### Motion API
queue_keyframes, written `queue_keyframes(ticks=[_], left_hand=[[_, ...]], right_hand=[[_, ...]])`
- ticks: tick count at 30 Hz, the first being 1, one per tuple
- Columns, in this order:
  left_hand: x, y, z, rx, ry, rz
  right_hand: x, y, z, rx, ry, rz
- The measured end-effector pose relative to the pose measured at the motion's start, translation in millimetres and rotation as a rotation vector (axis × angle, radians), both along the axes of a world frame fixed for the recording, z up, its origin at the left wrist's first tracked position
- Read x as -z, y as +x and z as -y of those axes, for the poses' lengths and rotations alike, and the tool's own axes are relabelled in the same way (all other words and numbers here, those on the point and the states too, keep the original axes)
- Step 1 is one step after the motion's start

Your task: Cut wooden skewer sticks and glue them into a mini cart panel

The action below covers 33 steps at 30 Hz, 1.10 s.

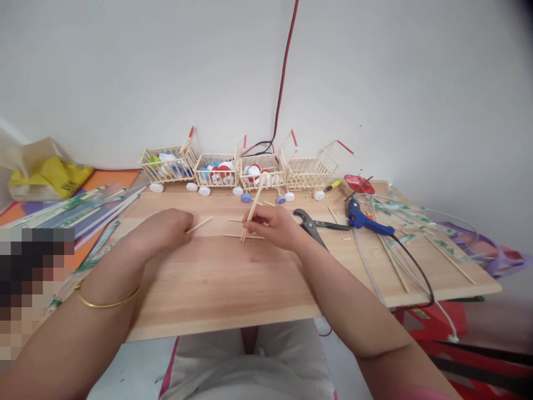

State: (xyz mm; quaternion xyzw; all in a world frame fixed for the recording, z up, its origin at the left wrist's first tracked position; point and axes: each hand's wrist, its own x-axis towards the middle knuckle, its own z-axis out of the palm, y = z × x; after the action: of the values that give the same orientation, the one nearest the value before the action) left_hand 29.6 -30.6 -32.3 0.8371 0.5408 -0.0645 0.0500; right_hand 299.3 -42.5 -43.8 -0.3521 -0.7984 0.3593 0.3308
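My left hand (175, 225) is closed around the end of a short wooden stick (201, 224), which points right, just over the table. Between the thumb and fingers of my right hand (272, 222) are pale wooden sticks (255, 206), held upright and leaning; they look like chopsticks. Behind and below that hand, a thin stick (233, 235) lies on the wood. Close to my right wrist rest dark-handled pliers (310, 223).
Small stick-built carts (260, 162) with wheels line the wall, several filled with bottle caps. At right lie a blue glue gun (370, 219) with its cord, a red dish (358, 183), a yellow cutter (333, 185) and wrappers. Packaged chopsticks (83, 208) cover the left side.
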Motion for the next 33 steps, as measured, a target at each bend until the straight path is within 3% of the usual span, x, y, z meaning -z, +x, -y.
queue_keyframes(ticks=[8, 11, 14, 17, 26, 30, 33], left_hand=[[11.3, 19, -5, -0.091, 0.281, 0.121], [13.8, 31, -2, -0.018, 0.361, 0.287], [20.5, 44, 0, 0.18, 0.298, 0.469], [29.0, 57, -1, 0.291, 0.226, 0.496], [35.5, 66, -10, 0.355, 0.192, 0.412], [32.3, 58, -9, 0.383, 0.173, 0.373], [29.5, 51, -8, 0.383, 0.161, 0.359]], right_hand=[[7.7, 7, -10, 0.091, 0.008, -0.014], [10.0, 8, -12, 0.122, 0.012, -0.019], [10.2, 9, -14, 0.158, 0.04, -0.031], [6.4, 12, -14, 0.189, 0.053, -0.03], [-4.4, 21, -16, 0.343, 0.165, 0.033], [-8.5, 29, -15, 0.4, 0.232, 0.22], [-11.6, 37, -12, 0.317, 0.148, 0.405]])
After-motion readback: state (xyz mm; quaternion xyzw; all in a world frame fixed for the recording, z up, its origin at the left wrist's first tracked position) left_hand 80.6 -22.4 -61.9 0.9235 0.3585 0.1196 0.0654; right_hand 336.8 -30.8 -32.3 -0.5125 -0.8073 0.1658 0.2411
